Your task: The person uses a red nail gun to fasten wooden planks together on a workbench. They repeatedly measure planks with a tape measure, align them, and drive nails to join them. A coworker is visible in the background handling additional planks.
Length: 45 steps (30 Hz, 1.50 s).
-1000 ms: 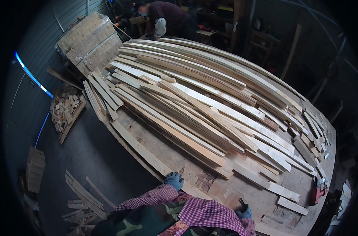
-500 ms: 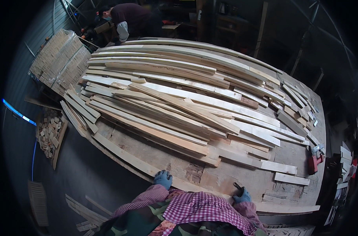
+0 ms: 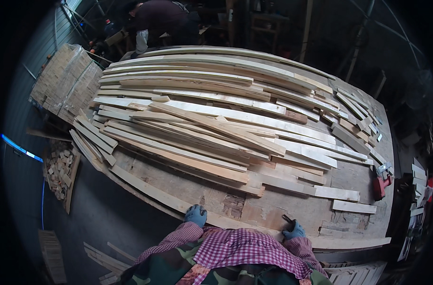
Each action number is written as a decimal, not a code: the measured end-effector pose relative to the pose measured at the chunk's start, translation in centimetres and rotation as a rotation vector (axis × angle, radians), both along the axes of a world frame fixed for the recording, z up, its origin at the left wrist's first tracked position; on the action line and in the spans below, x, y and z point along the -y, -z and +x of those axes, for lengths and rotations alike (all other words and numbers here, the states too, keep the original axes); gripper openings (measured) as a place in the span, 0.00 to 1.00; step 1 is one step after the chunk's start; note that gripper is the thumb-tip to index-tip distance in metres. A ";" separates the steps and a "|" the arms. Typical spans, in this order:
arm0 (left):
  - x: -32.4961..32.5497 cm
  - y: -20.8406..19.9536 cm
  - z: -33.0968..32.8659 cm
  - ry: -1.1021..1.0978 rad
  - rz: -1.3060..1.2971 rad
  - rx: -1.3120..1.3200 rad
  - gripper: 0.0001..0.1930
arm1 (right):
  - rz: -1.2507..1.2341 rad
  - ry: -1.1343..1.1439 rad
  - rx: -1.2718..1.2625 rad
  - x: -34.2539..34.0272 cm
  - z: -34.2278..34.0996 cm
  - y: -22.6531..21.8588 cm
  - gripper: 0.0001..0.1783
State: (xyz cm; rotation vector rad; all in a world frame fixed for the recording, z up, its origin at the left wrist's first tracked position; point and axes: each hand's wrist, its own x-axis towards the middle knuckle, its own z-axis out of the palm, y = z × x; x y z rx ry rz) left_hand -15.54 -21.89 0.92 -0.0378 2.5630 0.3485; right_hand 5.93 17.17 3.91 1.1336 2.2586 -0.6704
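A long pale wooden strip (image 3: 152, 190) lies along the near edge of a big worn wooden table (image 3: 269, 209). My left hand (image 3: 196, 216), in a blue-grey glove, has its fingers curled over this strip. Farther right along the same edge is my gloved right hand (image 3: 294, 230). It is closed around a slim black pen-like tool (image 3: 288, 219) that sticks up to the left; its exact kind is too small to make out. Beyond both hands, many long strips (image 3: 192, 156) lie in rough rows, some crossing others.
A red-handled tool (image 3: 381, 185) sits at the table's right end. Past the left end stands a wrapped stack of wood (image 3: 67, 83), with a bin of offcuts (image 3: 59, 166) below. Another person (image 3: 162, 23) bends over at the far side. Loose slats (image 3: 105, 261) lie at lower left.
The view has shifted slightly. Both my hands keep nearly the same places, with the black tool still in the right. The other person's head has moved up toward the picture's top edge.
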 end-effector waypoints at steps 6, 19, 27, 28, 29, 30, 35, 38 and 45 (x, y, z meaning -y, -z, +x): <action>-0.4 -1.4 0.4 -0.008 0.045 -0.038 0.15 | 0.027 -0.005 0.034 0.7 -0.7 -1.4 0.48; -0.2 -1.4 1.1 0.043 0.090 -0.173 0.13 | 0.054 -0.032 -0.209 -1.2 1.8 4.6 0.26; -0.2 -1.2 1.1 0.039 0.076 -0.169 0.13 | -0.207 0.050 -0.030 -0.8 -0.2 0.8 0.43; -0.3 -1.1 1.2 0.036 0.082 -0.193 0.12 | -0.143 0.048 -0.048 -1.0 0.6 2.3 0.41; -0.6 -1.1 0.8 0.050 0.088 -0.193 0.13 | -0.064 0.049 -0.074 -1.4 1.3 3.5 0.40; -0.6 -1.3 0.7 0.059 0.079 -0.183 0.13 | -0.007 0.031 -0.141 -1.6 2.0 5.1 0.34; -0.2 -1.4 1.1 0.022 0.029 -0.121 0.15 | 0.032 -0.027 -0.218 -1.1 1.7 4.9 0.24; -0.6 -1.6 0.9 0.028 0.023 -0.106 0.15 | 0.078 -0.049 -0.203 -0.6 1.3 3.3 0.24; -0.2 -0.7 0.9 0.044 0.065 -0.148 0.14 | -0.107 0.029 -0.042 -0.7 0.3 1.9 0.35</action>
